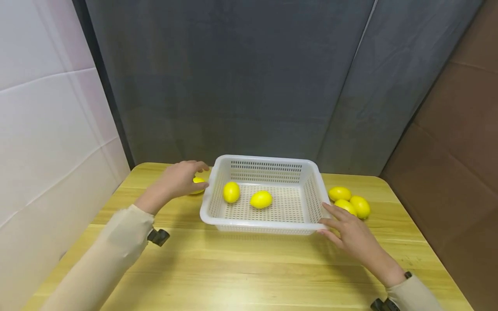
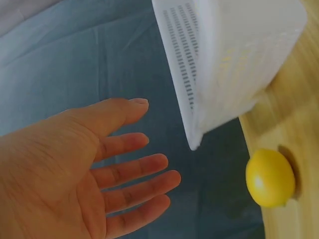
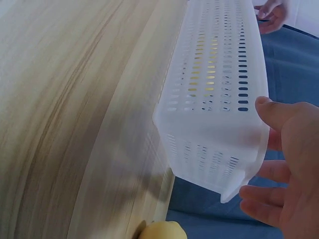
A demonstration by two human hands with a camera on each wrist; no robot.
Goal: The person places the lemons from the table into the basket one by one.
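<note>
A white plastic basket (image 1: 264, 227) with slotted walls stands on the wooden table. Two lemons lie inside it, one lemon (image 1: 231, 192) toward the left and another lemon (image 1: 261, 199) nearer the middle. My left hand (image 1: 177, 180) hovers beside the basket's left end, fingers loosely extended and apart from the rim in the left wrist view. Below that hand, a lemon (image 2: 270, 178) rests on the table. At the front right corner is my right hand (image 1: 352, 233), its relaxed fingers and thumb (image 3: 271, 110) right at the rim.
On the table (image 1: 249, 272), a cluster of lemons (image 1: 359, 207) sits just right of the basket, partly behind my right hand. A dark grey cloth (image 1: 233, 86) hangs behind the table, with a white panel (image 1: 50, 129) left and a brown one (image 1: 451, 129) right.
</note>
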